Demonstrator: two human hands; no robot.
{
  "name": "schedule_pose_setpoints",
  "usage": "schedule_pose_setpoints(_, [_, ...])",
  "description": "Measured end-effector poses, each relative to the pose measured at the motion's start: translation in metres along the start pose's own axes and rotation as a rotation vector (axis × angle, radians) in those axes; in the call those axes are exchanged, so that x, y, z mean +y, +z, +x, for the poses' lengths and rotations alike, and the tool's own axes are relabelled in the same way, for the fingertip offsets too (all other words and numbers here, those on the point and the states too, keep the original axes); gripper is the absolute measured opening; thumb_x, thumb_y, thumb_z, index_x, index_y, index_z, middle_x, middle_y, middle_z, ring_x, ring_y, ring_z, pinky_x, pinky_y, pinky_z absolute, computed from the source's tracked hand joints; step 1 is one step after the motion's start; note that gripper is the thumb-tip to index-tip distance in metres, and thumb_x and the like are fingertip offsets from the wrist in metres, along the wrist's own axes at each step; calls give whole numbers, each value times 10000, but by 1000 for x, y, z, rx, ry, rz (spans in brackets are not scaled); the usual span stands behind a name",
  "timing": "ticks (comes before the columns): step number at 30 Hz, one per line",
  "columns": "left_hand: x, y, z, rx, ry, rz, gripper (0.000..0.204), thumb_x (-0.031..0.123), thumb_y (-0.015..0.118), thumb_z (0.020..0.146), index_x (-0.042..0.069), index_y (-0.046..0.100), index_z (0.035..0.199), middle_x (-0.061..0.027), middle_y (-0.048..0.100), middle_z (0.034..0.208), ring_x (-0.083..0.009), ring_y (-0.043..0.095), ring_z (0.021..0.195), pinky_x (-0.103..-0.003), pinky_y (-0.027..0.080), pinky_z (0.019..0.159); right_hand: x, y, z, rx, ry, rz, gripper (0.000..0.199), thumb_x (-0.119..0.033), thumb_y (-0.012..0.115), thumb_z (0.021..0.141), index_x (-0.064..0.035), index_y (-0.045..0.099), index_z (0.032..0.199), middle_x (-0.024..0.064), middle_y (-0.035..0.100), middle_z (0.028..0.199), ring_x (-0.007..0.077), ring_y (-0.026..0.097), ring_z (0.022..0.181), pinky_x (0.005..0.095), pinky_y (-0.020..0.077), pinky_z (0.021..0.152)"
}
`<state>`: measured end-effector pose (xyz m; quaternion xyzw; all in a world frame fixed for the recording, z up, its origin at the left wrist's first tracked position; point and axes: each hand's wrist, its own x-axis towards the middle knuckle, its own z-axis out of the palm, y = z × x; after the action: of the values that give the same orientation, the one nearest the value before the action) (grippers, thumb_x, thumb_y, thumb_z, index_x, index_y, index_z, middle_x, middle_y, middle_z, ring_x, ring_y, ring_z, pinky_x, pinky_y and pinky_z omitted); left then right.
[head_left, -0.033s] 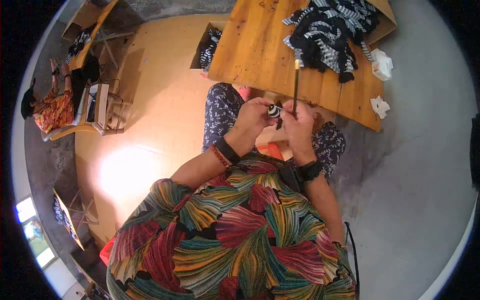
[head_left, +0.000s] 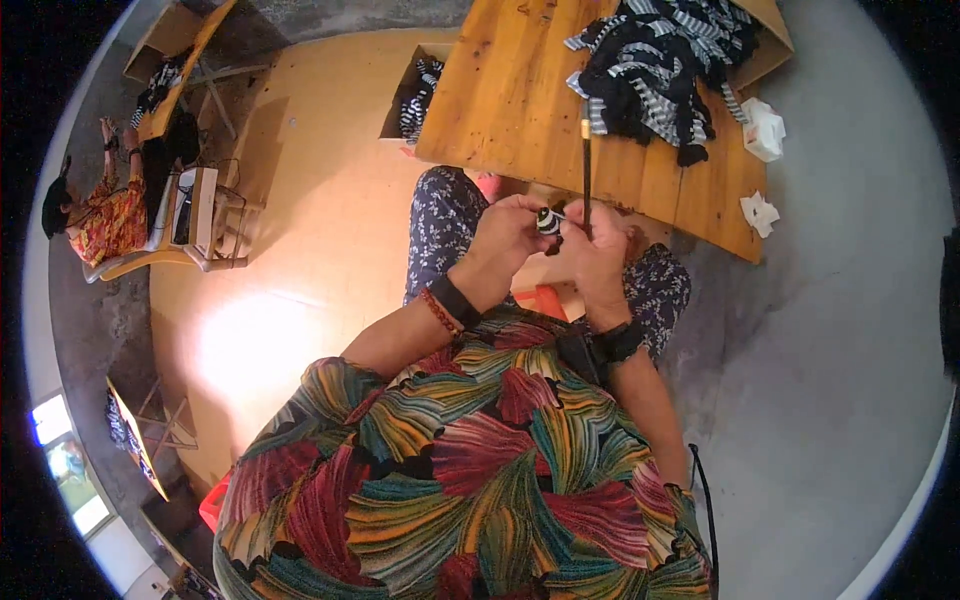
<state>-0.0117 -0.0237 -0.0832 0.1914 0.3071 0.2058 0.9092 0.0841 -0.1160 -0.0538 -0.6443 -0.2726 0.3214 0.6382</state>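
In front of my lap, my left hand [head_left: 508,240] pinches a small piece of black-and-white striped cloth [head_left: 547,221]. A dark bit of the cloth hangs below the fingers. My right hand [head_left: 598,255] is closed around a thin dark stick [head_left: 587,170] with a pale yellow end, which points away from me over the table edge. Its thumb and fingertips also meet the striped cloth from the right. The fingers hide the stick's lower end. Beyond, a heap of black and grey-striped cloth pieces [head_left: 655,85] lies on the wooden table [head_left: 510,95].
A cardboard box [head_left: 768,60] backs the heap. White tissue pack [head_left: 764,130] and crumpled tissue [head_left: 760,214] rest by the table's right edge. Another box [head_left: 392,115] with striped pieces stands left of the table. Far left, a person [head_left: 105,225] sits at another table.
The dark stick has tilted slightly to the left in my right hand. The dark bit below the striped cloth shows less. My left hand stays in place.
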Motion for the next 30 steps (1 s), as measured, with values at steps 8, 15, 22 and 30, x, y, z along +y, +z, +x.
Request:
schedule_pose_setpoints(8, [-3, 7, 7, -414, 73, -146, 85, 16, 531, 770, 45, 530, 849, -116, 578, 738, -232, 564, 592, -302, 466, 528, -6, 0, 6, 7, 33, 19, 119, 50, 472, 773, 5, 520, 872, 48, 556, 691, 93, 541, 596, 223, 433, 502])
schedule_pose_setpoints(15, [2, 17, -9, -247, -71, 80, 319, 34, 573, 753, 12, 485, 1058, -110, 582, 859, -194, 570, 631, -295, 476, 578, -9, -12, 4, 71, 371, 374, 163, 37, 467, 780, -17, 482, 933, 57, 548, 678, 94, 482, 466, 202, 398, 415])
schedule_pose_setpoints(22, [10, 24, -21, -148, -11, 584, 235, 73, 546, 733, -50, 545, 934, -90, 601, 768, -156, 588, 603, -252, 490, 545, -14, -7, 5, -18, 206, 134, 149, 1, 495, 776, -21, 515, 922, 12, 525, 680, 65, 457, 466, 187, 379, 413])
schedule_pose_setpoints(30, [2, 8, -10, 57, 82, 523, 164, 57, 520, 758, -45, 577, 873, -87, 607, 748, -170, 598, 597, -252, 505, 519, -24, -10, 5, -154, 222, 137, 197, 3, 537, 734, -14, 536, 930, -16, 507, 709, 58, 459, 540, 197, 381, 479])
